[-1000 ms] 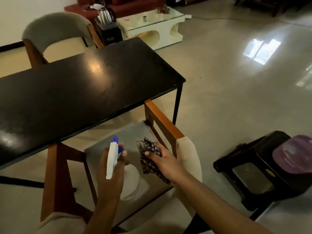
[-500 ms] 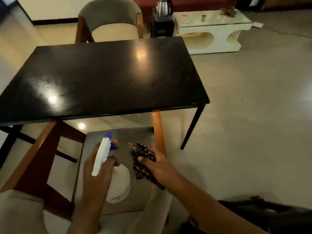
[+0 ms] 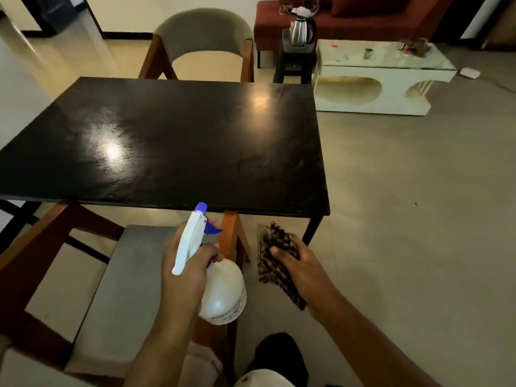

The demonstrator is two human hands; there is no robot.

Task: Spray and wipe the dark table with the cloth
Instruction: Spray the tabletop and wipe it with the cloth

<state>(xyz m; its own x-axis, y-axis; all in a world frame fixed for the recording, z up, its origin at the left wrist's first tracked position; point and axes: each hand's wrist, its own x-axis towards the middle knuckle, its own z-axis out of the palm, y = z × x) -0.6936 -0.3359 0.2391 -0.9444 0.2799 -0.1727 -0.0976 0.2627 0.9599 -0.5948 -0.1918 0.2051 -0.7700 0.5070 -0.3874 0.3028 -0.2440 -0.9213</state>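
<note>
The dark table (image 3: 178, 141) fills the middle of the view, its glossy black top bare and showing two light reflections. My left hand (image 3: 184, 272) grips a white spray bottle (image 3: 223, 291) by its neck, a finger at the blue trigger. Its blue nozzle points toward the table's near edge. My right hand (image 3: 301, 266) holds a bunched dark checked cloth (image 3: 275, 255) just below and in front of the table's near right corner. Both hands are off the table top.
A wooden chair with a grey seat (image 3: 122, 286) stands under the near edge, below my hands. Another chair (image 3: 203, 37) faces the far side. A white coffee table (image 3: 382, 79), a kettle on a black stand (image 3: 300, 32) and a red sofa (image 3: 363, 20) lie beyond.
The view has swung left and squared up with the table. Both hands have risen nearer its front edge. The right hand with the cloth has drifted right, away from the bottle.
</note>
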